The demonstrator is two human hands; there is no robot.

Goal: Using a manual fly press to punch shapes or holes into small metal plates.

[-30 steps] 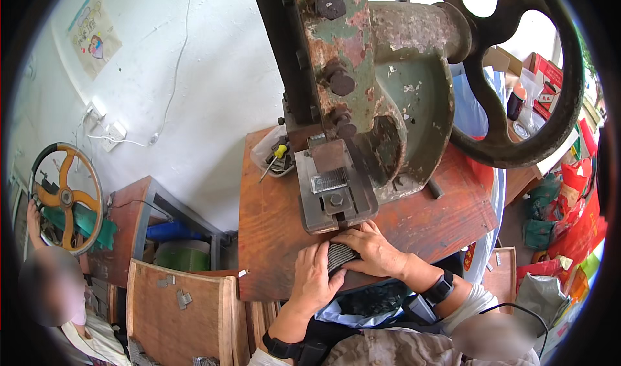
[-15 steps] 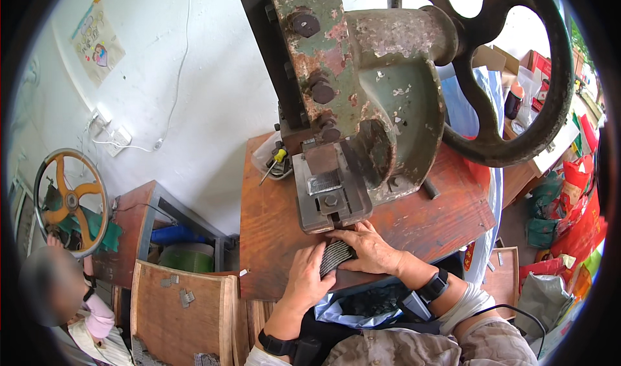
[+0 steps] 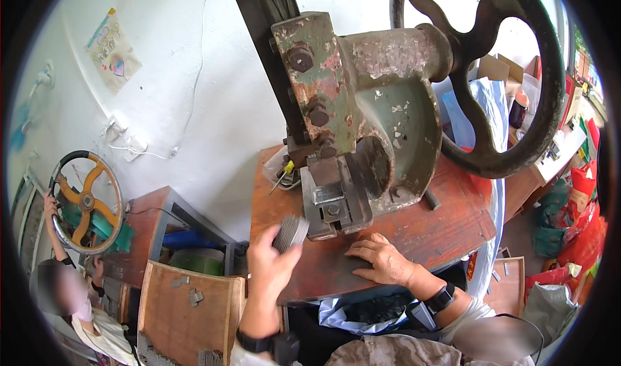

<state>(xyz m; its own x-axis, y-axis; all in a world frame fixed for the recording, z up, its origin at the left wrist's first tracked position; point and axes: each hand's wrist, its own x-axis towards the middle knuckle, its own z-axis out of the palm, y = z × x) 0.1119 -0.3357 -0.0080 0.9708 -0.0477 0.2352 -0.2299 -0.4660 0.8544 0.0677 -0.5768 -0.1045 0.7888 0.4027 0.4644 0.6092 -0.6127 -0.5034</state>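
Note:
My left hand (image 3: 270, 270) is closed around a stack of thin grey metal strips (image 3: 291, 234), raised left of the press's front. My right hand (image 3: 383, 261) rests on the reddish wooden tabletop (image 3: 440, 227), its fingers apart and holding nothing I can see. Just beyond both hands stands an old green hand press (image 3: 401, 107) with chipped paint. On its steel die block (image 3: 333, 201) a shiny ribbed metal piece (image 3: 328, 192) lies under the ram.
A big dark handwheel (image 3: 482, 139) juts out at the press's right. Behind the die block, a plastic tub (image 3: 275, 165) holds a yellow-handled screwdriver (image 3: 283, 175). A wooden tray (image 3: 187, 301) stands at left; farther left a person grips another wheel (image 3: 87, 201). A bag of dark pieces (image 3: 375, 311) hangs below the table.
Both hands were together on the strip stack at the table's front. My left hand has carried it up and left; my right hand has let go. The person at left has raised a hand.

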